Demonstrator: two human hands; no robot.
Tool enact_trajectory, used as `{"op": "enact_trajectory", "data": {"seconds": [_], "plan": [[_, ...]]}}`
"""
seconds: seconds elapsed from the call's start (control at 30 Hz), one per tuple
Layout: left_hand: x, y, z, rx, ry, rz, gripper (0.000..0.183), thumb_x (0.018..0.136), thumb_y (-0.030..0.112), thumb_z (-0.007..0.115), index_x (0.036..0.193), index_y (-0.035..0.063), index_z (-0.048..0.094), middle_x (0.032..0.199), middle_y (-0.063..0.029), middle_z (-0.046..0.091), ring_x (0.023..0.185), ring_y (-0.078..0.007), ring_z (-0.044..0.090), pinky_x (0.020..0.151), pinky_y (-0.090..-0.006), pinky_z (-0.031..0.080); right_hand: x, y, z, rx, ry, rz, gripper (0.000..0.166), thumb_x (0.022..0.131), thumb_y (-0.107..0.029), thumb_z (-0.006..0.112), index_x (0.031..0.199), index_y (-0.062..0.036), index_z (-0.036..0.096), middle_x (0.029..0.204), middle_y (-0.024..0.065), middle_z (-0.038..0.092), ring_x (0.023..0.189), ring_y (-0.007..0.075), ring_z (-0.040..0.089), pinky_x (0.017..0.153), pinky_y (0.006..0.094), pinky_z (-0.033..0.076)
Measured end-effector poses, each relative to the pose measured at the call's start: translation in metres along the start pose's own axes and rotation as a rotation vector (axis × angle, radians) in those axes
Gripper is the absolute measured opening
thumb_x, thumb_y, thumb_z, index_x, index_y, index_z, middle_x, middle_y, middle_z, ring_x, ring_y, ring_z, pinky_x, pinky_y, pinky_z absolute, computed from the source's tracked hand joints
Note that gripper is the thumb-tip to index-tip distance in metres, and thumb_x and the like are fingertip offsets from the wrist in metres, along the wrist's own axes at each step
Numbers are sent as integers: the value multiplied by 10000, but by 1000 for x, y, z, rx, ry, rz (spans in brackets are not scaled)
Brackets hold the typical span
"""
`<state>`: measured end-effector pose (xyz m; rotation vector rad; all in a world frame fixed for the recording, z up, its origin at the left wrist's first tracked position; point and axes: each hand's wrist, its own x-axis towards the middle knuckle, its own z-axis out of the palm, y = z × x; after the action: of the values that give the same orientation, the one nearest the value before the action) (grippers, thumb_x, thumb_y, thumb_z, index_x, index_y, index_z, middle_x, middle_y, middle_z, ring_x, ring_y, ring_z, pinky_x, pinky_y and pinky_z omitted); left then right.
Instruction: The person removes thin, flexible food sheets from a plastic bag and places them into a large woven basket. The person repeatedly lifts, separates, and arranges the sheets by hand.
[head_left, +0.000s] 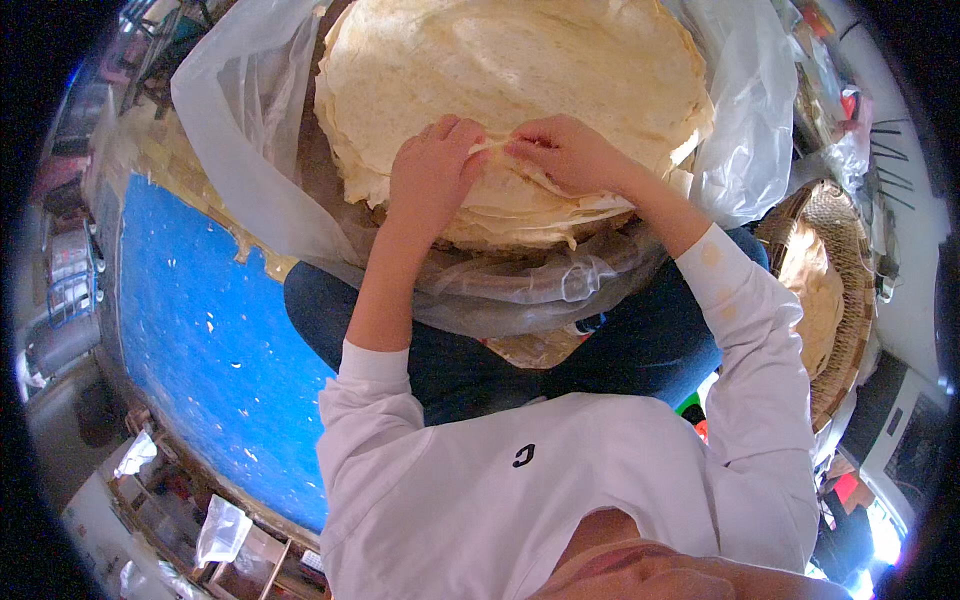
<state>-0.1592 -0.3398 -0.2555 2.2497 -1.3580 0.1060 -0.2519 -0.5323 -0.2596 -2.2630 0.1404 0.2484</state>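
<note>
A tall stack of large, thin, round flatbreads (510, 67) lies before me inside an opened clear plastic bag (240, 150). My left hand (436, 161) and my right hand (566, 154) meet over the near part of the stack. Between them, the fingertips of both hands pinch a small raised fold of a pale flatbread sheet (496, 141). Curled fingers partly hide the fold. Beneath my hands, the layered near edges of the sheets look ragged and flaky, with a torn edge (682, 150) at the right.
A woven basket (847, 300) with more folded flatbread (814, 307) stands at my right. To my left stretches a blue surface (217, 337) dotted with pale crumbs. The bag's near rim hangs over my knees. Shelving (255, 555) lies at lower left.
</note>
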Motion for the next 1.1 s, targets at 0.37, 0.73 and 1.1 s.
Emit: {"op": "enact_trajectory", "data": {"seconds": [0.37, 0.73, 1.1], "plan": [[-16, 1, -2, 72, -282, 40, 197, 858, 302, 623, 948, 132, 667, 904, -108, 658, 853, -343, 627, 757, -468, 490, -3, 12, -4, 580, 6, 273, 238, 948, -320, 631, 944, -84, 660, 717, -52, 523, 551, 54, 466, 510, 216, 401], [-23, 4, -1, 39, -245, -209, 255, 895, 289, 603, 1034, 77, 630, 968, -148, 661, 927, -376, 630, 774, -487, 505, 5, 33, 4, 607, 190, 190, 224, 983, -286, 597, 1006, -76, 672, 781, -70, 577, 662, 29, 512, 580, 204, 412], [-19, -17, -14, 280, 35, -123, 139, 818, 252, 664, 902, 143, 686, 895, -67, 632, 836, -295, 627, 734, -446, 512, -3, 28, -2, 375, 55, 37, 164, 973, -222, 591, 935, -74, 651, 784, -83, 543, 677, 29, 475, 614, 193, 402]]}}
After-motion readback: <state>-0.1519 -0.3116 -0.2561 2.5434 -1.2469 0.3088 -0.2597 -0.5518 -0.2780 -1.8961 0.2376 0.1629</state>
